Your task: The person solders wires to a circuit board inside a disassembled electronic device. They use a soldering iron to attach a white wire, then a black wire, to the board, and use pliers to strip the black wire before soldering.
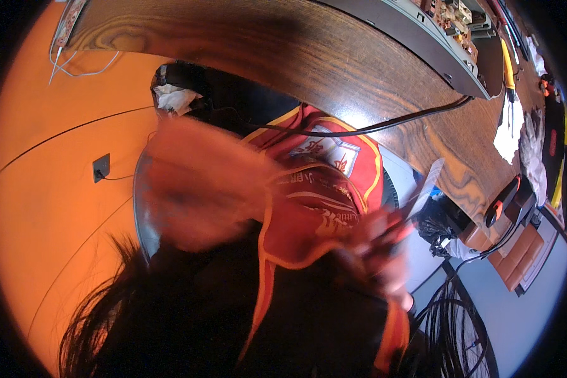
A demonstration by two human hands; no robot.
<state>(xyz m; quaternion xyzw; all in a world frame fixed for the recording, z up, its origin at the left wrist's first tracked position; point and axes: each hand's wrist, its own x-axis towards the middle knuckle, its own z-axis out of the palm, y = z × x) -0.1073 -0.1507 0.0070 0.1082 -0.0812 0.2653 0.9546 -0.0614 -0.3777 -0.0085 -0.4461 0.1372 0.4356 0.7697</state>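
Note:
At the lower middle right, my right hand (pixel 387 252) is smeared by motion, its fingers closed around a bladed tool (pixel 427 184). The pale, narrow blade points up and right, toward the desk edge; the grip is mostly hidden in the fingers. Left of centre, a large reddish-brown blurred shape (pixel 205 183) covers the spot where my left hand would show. Its outline is too smeared to tell hand from held thing. Between the two lies the red apron (pixel 302 236) that I wear, trimmed in yellow, with pale printing on it.
A dark wood-grain desk (pixel 264 44) crosses the top, bearing an opened metal chassis (pixel 447 44) with parts inside. From it a black cable (pixel 390 124) droops over my lap. A yellow-handled tool (pixel 508 66) and pale gloves (pixel 533 145) lie rightward. Below hangs a black plastic bag (pixel 436 228).

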